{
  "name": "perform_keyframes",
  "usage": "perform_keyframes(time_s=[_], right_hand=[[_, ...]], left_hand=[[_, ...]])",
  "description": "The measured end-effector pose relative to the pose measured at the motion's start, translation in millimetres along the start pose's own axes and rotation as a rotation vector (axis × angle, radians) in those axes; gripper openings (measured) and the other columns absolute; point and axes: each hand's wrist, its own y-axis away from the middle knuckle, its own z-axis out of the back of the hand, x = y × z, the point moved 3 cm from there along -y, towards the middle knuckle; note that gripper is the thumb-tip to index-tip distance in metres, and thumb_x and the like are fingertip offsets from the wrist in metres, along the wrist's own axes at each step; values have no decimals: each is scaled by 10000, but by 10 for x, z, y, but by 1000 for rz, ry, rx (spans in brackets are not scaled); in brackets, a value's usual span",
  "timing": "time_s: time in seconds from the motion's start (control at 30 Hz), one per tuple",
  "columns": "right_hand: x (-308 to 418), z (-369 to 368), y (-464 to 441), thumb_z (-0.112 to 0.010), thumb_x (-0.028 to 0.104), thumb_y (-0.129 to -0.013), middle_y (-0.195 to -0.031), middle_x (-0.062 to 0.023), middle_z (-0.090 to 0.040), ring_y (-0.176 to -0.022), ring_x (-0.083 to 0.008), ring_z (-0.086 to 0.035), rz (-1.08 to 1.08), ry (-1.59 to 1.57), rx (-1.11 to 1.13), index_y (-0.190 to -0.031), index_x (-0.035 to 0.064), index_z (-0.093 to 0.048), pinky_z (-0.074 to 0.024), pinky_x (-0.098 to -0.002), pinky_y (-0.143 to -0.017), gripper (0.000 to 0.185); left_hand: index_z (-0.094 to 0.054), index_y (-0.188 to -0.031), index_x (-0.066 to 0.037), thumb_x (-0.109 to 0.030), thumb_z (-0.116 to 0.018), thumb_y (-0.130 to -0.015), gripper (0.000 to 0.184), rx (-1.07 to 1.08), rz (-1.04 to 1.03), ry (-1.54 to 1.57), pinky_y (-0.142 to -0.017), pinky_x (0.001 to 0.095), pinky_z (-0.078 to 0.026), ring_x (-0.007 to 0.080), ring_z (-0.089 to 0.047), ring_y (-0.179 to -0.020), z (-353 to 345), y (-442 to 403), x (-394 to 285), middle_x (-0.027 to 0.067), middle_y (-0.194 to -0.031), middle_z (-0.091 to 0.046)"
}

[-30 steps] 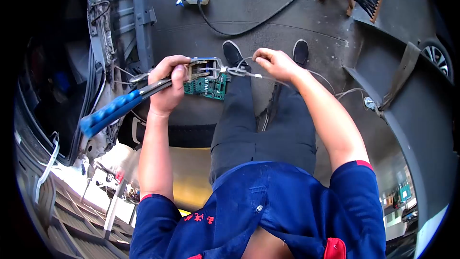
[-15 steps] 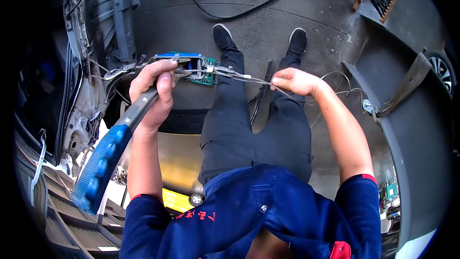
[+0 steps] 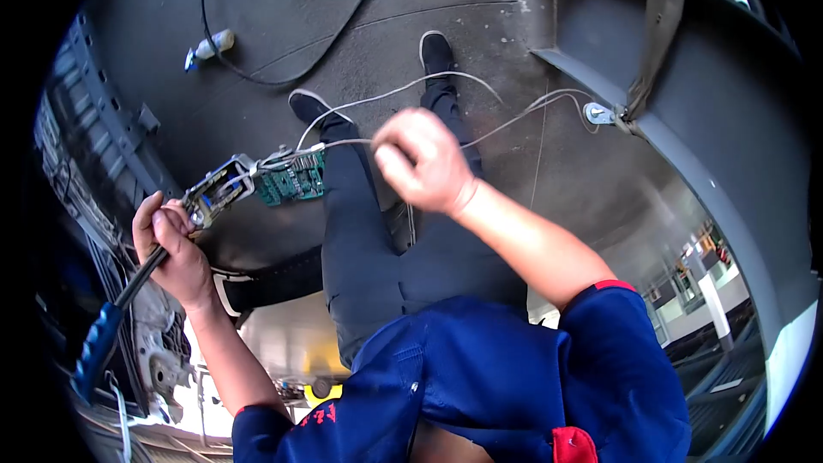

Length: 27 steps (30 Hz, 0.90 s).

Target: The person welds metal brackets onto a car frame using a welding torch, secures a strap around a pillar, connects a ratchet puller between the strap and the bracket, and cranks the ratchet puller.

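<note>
My left hand [image 3: 178, 257] is closed around the lever of a hand cable puller [image 3: 225, 189], close to its metal frame. The lever's ribbed blue grip [image 3: 97, 347] points down to the left. A thin wire cable [image 3: 347, 143] runs from the puller to my right hand [image 3: 424, 163], which is closed on it and slightly blurred. Its fingertips are partly hidden. A loop of the cable arcs above my right hand. Beside the puller is a green part that looks like a circuit board [image 3: 291, 180].
Stripped car body metal [image 3: 111, 111] stands on the left. On the right, a grey steel beam [image 3: 729, 120] carries a strap [image 3: 660, 26] and a round metal fitting [image 3: 598, 113] at the cable's far side. A spray bottle [image 3: 213, 47] and a black hose [image 3: 330, 47] lie on the floor.
The view has turned and shifted. My left hand and the puller now sit lower and farther left. My right hand has come in toward the puller, and the cable now forms a slack loop.
</note>
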Motion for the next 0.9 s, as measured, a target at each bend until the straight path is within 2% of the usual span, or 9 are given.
perform_keyframes(time_s=[0.13, 0.23, 0.33, 0.43, 0.5, 0.6, 0.67, 0.83, 0.9], right_hand=[[-86, -335, 191, -696, 65, -837, -840, -78, -692, -891, -275, -651, -264, -214, 69, -865, 45, -701, -497, -384, -893, 34], [219, -153, 141, -714, 41, -808, -832, -63, -700, -869, -252, -656, 45, 166, -414, -833, 67, -710, -510, -377, -886, 36], [94, -464, 355, -744, 104, -857, -862, -87, -717, -861, -255, -683, -279, -211, -84, -883, 39, -738, -545, -373, -860, 70], [-840, -416, 689, -713, 183, -905, -964, -61, -721, -873, -169, -696, -817, -1024, -346, -1057, 40, -693, -572, -310, -816, 209], [-1142, 119, 825, -594, 90, -847, -1181, -99, -681, -1105, -265, -656, -691, -1453, -833, -1187, 99, -637, -548, -461, -956, 343], [-1594, 933, 1082, -536, 129, -729, -1447, -169, -557, -1344, -349, -528, -483, -1536, -1092, -1328, 97, -583, -392, -559, -1165, 601], [-1589, 1308, 960, -559, 181, -716, -1555, -196, -448, -1464, -369, -393, -321, -1596, -924, -1441, 82, -502, -258, -567, -1248, 734], [-1649, 815, 898, -568, 408, -871, -1498, -150, -539, -1448, -335, -436, -190, -1835, -708, -1491, 146, -507, -268, -579, -1233, 676], [-1559, 292, 853, -584, 366, -846, -1587, -139, -454, -1502, -321, -372, -136, -1964, -569, -1543, 177, -463, -228, -577, -1256, 733]], left_hand=[[-601, -1219, 41, -48, -464, -1067, 223, -27, 127, 1, -760, 269, -462, 94, -412, -650, 88, -328, 81, -5, -685, -416], [-584, -1247, 43, -60, -461, -1078, 233, -66, 198, 52, -745, 269, -453, 85, -390, -649, 231, -543, 244, -14, -684, -392], [-558, -1292, 48, -94, -464, -1094, 262, -51, 185, 64, -862, 314, -484, 99, -421, -688, 470, -676, 302, -4, -721, -427], [-539, -1313, 42, -126, -447, -1108, 280, -53, 207, 93, -902, 332, -488, 108, -424, -702, 612, -773, 311, 12, -739, -434], [-554, -1283, 33, -105, -427, -1102, 260, -47, 224, 98, -893, 330, -493, 97, -417, -674, 664, -824, 286, 6, -713, -424], [-555, -1274, 27, -107, -429, -1102, 251, -23, 246, 100, -859, 315, -486, 94, -401, -664, 630, -873, 296, 6, -710, -422], [-556, -1271, 27, -108, -436, -1102, 248, -29, 246, 100, -821, 308, -475, 95, -398, -659, 553, -865, 338, 5, -709, -421], [-565, -1303, 27, -122, -494, -1083, 275, -93, 247, 48, -752, 271, -473, 81, -416, -650, 468, -898, 372, -11, -697, -430], [-600, -1281, 20, -126, -543, -1057, 274, -151, 303, 6, -730, 251, -493, 62, -424, -629, 418, -886, 290, -20, -704, -449]])
